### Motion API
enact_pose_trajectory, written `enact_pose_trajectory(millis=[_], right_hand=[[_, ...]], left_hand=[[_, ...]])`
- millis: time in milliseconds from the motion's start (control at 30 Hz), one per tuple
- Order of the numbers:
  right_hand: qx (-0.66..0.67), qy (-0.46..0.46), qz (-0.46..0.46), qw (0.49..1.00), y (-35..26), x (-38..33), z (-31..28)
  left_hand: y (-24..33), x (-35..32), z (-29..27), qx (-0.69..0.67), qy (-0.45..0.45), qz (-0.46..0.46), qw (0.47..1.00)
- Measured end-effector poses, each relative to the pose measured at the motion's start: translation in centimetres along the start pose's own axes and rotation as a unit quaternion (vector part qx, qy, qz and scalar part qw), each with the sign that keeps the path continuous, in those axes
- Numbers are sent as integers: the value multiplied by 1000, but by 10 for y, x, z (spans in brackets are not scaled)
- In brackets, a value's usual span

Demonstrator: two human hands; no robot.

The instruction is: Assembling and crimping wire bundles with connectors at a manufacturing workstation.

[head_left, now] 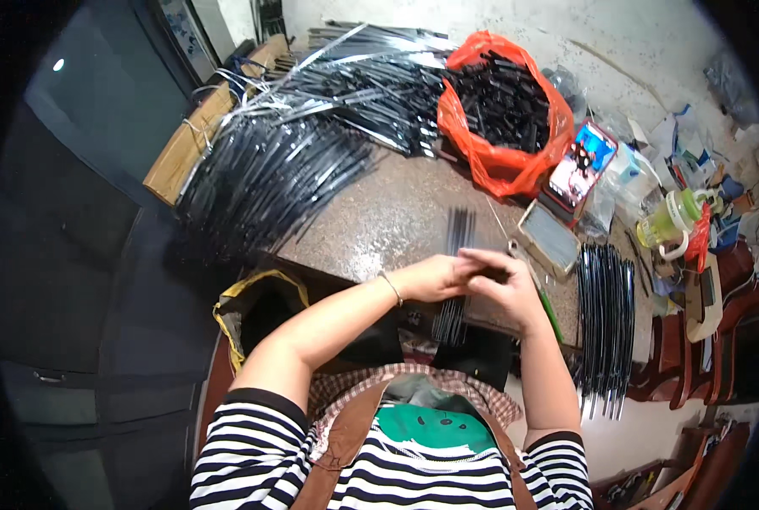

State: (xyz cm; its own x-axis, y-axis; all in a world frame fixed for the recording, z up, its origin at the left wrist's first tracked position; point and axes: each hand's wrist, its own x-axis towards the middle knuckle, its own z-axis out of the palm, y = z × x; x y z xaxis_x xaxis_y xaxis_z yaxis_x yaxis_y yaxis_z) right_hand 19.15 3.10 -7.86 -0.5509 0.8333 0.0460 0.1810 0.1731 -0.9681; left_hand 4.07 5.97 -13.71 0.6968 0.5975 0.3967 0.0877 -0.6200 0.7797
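Note:
A slim bundle of thin black strips (459, 225) lies across the near edge of the brown table, its lower end hanging over the edge. My left hand (439, 278) is closed over the middle of this bundle, its fingertips partly hidden by the other hand. From the right, my right hand (500, 282) meets it above the strips, fingers stretched leftward and thumb apart, with nothing visible in its grasp. Just right of my right hand are a shallow rectangular box (549, 238) with a grey inside and a green-handled tool (549, 313).
Long black strips (265, 174) are heaped at the far left against a wooden board (194, 140). A red plastic bag (515, 174) holds short black pieces. A phone (582, 166) leans beside it. More strips (606, 323) lie in a row at right, near a green bottle (670, 219).

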Motion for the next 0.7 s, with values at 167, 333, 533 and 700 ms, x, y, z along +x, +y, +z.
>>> enact_pose_trajectory(millis=[167, 333, 533, 700], right_hand=[[104, 91, -24, 990, 6, 13, -10], [-69, 46, -63, 995, 10, 14, -7], [-374, 39, -68, 924, -36, 50, -1], [-453, 52, -23, 890, -34, 53, 8]], left_hand=[[-5, 4, -5, 5, 1, -30, 1000], [-4, 1, -8, 52, -71, -60, 994], [-3, -1, -11, 60, -57, -43, 996], [24, 11, -13, 109, 55, 152, 981]])
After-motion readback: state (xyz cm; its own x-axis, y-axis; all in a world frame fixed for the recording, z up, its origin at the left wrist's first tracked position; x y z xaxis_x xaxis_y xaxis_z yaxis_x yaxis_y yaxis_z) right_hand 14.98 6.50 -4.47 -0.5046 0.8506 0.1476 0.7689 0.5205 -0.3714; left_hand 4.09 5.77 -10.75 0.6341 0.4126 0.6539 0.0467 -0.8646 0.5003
